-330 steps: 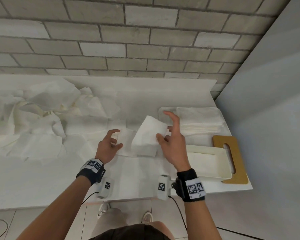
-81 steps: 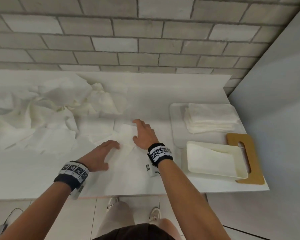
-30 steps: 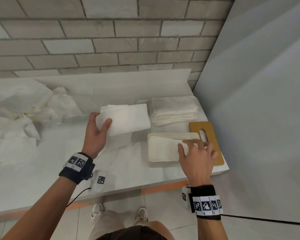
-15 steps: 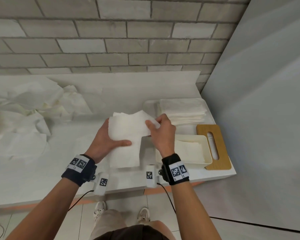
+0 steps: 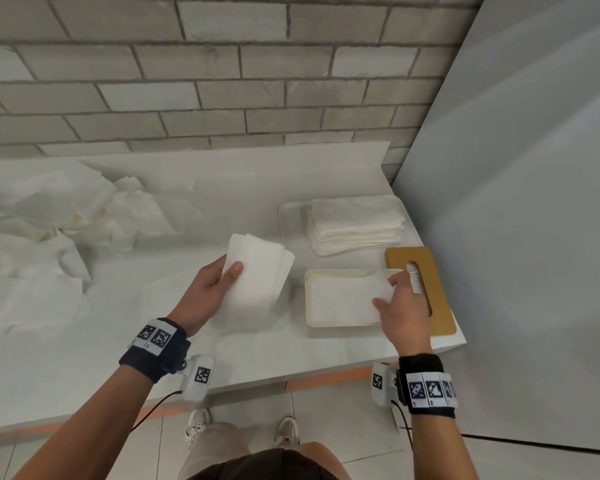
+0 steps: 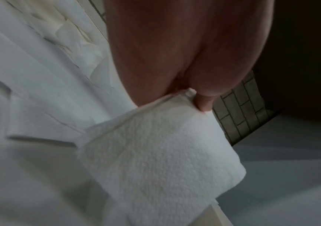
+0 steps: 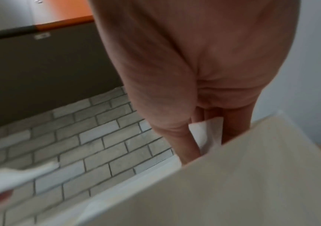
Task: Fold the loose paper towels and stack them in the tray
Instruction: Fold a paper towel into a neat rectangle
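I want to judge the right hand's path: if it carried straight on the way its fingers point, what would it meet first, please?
Probably the wooden lid, just beyond the right hand, whose grip pinches a paper towel in the tray; the tray's far rim may come first, as depth is unclear.

Embossed matt paper towel (image 6: 155, 152), smooth cream plastic tray (image 5: 343, 273), matt wood board (image 5: 440, 306), rough brick wall (image 5: 222, 81).

I see a white counter (image 5: 84, 358) against the brick wall. On it, far left, lies a heap of loose paper towels (image 5: 49, 237); at the right end, a flat tray (image 5: 284, 220) with folded towels, a cream tray (image 5: 309, 317) nearer, and a wooden board (image 5: 440, 289) just beside it.
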The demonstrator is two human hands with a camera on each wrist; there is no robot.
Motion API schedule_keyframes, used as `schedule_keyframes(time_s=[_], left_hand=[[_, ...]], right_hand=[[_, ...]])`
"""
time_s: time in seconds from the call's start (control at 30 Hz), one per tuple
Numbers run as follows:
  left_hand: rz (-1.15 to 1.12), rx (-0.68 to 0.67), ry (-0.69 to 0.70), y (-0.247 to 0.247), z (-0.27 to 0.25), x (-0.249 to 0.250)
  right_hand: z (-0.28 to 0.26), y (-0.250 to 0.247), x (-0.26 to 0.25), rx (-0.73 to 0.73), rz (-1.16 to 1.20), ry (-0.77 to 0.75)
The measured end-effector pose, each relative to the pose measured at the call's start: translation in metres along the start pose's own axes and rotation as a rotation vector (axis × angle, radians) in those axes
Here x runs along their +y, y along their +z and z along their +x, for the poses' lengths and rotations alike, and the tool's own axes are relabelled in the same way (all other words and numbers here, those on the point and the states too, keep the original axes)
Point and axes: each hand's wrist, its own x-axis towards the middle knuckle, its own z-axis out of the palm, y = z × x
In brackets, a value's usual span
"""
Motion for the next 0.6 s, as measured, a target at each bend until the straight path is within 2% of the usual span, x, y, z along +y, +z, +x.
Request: schedule_keyframes(time_s=[0.07, 0.13, 0.17, 0.2, 0.27, 0.3, 0.37, 0.43, 0.5, 0.6], left_hand=[[-0.047, 0.012, 0.006, 0.006, 0.001, 0.006], [-0.084, 0.028, 0.015, 0.012, 0.001, 0.012], [-0.096, 0.035, 0.019, 0.015, 0.002, 0.015], [-0.109, 0.037, 0.023, 0.018, 0.002, 0.017], [-0.14, 0.029, 0.024, 0.024, 0.002, 0.02], [-0.161, 0.019, 0.023, 0.026, 0.002, 0.022], [-0.189, 0.018, 0.026, 0.028, 0.003, 0.023], [-0.207, 0.092, 0.044, 0.022, 0.004, 0.022], [-0.206, 0.213, 0.071, 0.012, 0.005, 0.02], [-0.213, 0.327, 0.092, -0.002, 0.006, 0.019]], right_hand=[[-0.005, 0.001, -0.006, 0.118, -0.058, -0.137], [-0.014, 0.002, -0.027, 0.221, 0.128, -0.286], [-0.017, 0.005, -0.043, 0.165, 0.282, -0.32], [-0.021, 0.008, -0.061, 0.046, 0.437, -0.315], [-0.029, 0.015, -0.092, -0.227, 0.742, -0.228], [-0.03, 0.02, -0.102, -0.305, 0.864, -0.204], [-0.03, 0.025, -0.112, -0.311, 0.996, -0.218], [-0.03, 0.017, -0.113, -0.25, 1.038, -0.265], [-0.033, -0.005, -0.113, -0.188, 0.949, -0.367], [-0.044, -0.044, -0.114, -0.227, 0.829, -0.507]])
